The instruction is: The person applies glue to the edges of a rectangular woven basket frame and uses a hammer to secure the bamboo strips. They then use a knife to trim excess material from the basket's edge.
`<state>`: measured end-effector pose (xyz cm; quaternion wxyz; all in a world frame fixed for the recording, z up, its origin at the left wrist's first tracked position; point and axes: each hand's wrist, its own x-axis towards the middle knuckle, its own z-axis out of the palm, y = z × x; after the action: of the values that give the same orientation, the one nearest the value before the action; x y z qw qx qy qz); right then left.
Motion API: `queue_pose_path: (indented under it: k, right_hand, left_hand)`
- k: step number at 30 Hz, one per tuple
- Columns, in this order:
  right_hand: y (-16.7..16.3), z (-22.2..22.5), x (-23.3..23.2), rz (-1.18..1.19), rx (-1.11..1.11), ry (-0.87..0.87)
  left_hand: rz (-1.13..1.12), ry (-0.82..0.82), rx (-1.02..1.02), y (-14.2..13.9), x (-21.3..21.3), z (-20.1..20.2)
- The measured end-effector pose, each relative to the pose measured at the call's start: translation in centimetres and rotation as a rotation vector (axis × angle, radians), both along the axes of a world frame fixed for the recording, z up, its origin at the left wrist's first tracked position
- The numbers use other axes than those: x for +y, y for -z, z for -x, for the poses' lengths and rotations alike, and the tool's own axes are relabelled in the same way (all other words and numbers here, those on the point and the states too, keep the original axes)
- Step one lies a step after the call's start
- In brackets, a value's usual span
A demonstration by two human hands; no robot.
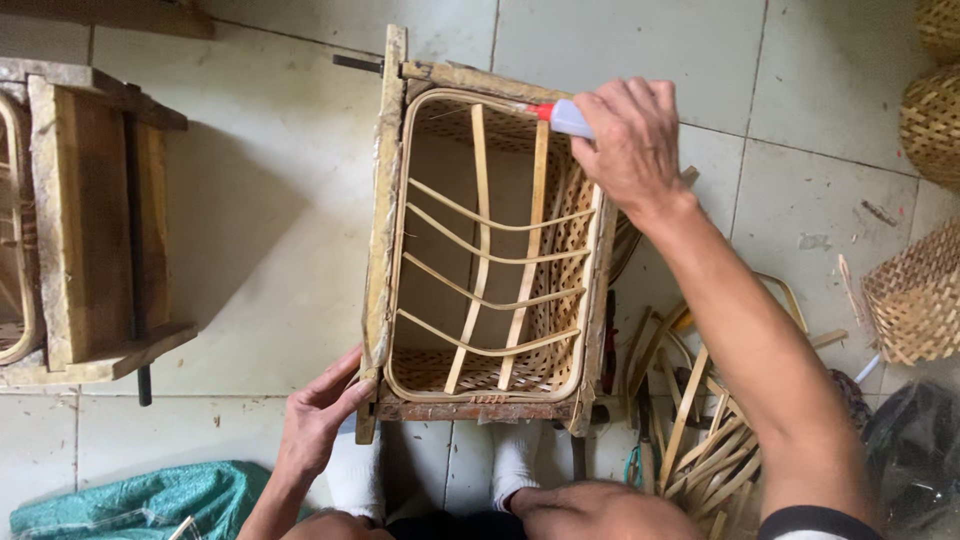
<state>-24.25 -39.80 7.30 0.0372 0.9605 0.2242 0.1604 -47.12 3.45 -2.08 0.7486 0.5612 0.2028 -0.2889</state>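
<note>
Glue bottle (565,117) (right hand (630,140)) over basket (490,250).

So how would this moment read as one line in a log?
right hand: holds glue bottle, red tip at basket rim | left hand: steadies wooden frame corner | woven basket: inside frame

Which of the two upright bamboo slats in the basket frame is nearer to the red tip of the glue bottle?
The right slat. Its top end lies just below the red tip of the bottle in the right hand; the left slat stands farther away.
</note>
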Motion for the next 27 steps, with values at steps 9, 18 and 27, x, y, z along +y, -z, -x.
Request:
queue_pose_path:
  k: [9, 18, 27]
  right_hand:
    - [-0.1, 1.0, -0.9, -0.034, 0.010, 0.054]
    - [1.4, 21.0, -1.4, -1.441, 0.616, 0.544]
    - [6.8, 24.4, -1.1, -1.541, 0.600, 0.691]
  left_hand:
    - [-0.017, -0.009, 0.063, 0.5, 0.2, 0.3]
    - [-0.040, 0.006, 0.024, 1.7, 0.9, 1.8]
    - [-0.001, -0.081, 0.035, 1.3, 0.3, 2.7]
